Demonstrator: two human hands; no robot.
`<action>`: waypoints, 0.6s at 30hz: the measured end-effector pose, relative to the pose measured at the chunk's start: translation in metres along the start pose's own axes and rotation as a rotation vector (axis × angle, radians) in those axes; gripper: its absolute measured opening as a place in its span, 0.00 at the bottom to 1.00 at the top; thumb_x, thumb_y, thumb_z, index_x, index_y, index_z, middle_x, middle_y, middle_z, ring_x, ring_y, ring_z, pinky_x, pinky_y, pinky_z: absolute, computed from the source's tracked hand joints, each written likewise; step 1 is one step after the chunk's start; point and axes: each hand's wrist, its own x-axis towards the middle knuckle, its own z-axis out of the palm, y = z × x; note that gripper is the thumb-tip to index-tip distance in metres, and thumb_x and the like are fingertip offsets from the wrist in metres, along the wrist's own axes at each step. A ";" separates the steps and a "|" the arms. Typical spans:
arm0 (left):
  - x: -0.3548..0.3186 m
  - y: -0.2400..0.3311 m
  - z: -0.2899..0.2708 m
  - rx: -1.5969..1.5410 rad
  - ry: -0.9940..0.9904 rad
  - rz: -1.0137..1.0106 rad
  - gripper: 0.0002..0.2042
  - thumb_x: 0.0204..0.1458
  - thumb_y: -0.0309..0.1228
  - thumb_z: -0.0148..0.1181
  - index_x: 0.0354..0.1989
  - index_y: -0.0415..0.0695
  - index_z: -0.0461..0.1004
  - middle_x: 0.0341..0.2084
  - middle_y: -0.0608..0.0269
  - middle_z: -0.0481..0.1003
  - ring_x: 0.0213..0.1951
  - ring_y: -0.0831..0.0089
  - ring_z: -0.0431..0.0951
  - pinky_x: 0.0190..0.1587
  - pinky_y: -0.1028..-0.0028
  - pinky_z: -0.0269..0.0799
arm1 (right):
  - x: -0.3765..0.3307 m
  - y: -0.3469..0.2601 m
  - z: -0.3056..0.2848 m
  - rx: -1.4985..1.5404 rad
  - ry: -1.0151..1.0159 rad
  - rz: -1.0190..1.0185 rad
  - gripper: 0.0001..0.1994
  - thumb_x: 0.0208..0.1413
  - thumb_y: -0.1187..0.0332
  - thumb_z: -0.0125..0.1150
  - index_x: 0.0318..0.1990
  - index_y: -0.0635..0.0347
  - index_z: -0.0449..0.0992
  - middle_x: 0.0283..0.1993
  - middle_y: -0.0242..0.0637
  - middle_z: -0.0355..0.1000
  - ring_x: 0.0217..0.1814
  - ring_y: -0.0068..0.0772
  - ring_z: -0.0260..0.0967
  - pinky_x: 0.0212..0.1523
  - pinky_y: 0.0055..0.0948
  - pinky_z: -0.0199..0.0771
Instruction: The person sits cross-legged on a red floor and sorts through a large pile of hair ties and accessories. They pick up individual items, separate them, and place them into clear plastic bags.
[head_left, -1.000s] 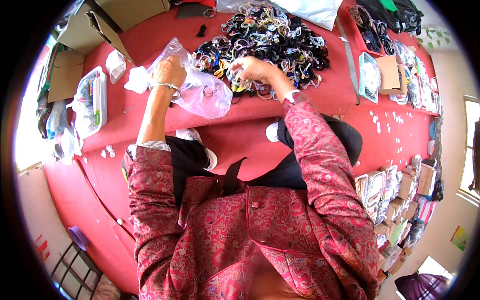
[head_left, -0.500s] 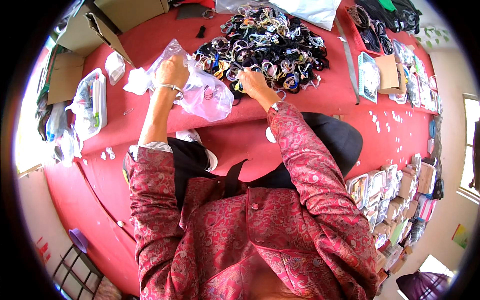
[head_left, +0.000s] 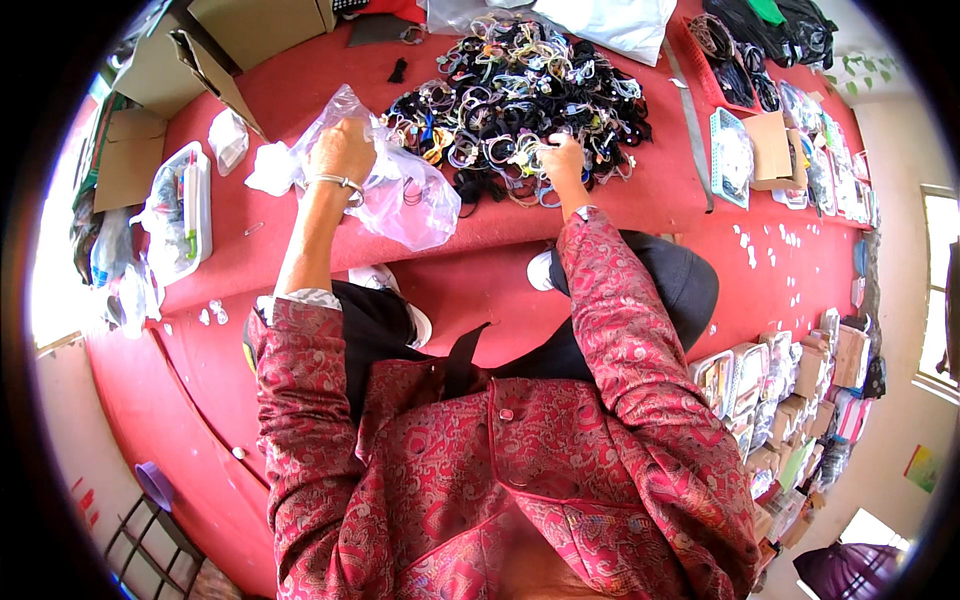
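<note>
A thin, see-through plastic bag [head_left: 425, 205] is bunched in my left hand [head_left: 342, 150], whose fingers are closed around its upper part. Several dark bands show through the film. To the right spreads a big heap of hair ties [head_left: 530, 80], black and many-coloured, some with small charms. At the heap's near edge is my right hand [head_left: 564, 160], its thumb and fingers drawn together among pale hair ties. Whatever is between those fingertips is too small to make out.
The heap lies on a red-covered raised surface [head_left: 670, 190]. A white plastic bin [head_left: 203, 215] with packets stands left, beside open cardboard boxes [head_left: 135, 160]. At right are a red basket [head_left: 705, 75], a blue basket [head_left: 717, 160] and rows of packed goods [head_left: 790, 400].
My right hand has shifted right along the near edge of the heap. My left hand stays in nearly the same place, with the plastic bag still in its grasp.
</note>
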 end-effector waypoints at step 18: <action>-0.003 -0.010 0.002 -0.016 -0.028 -0.048 0.13 0.45 0.32 0.45 0.36 0.43 0.74 0.36 0.46 0.74 0.41 0.51 0.74 0.43 0.58 0.68 | 0.040 -0.077 -0.082 0.846 -0.846 0.267 0.06 0.46 0.73 0.52 0.32 0.63 0.72 0.24 0.28 0.67 0.20 0.18 0.60 0.19 0.21 0.60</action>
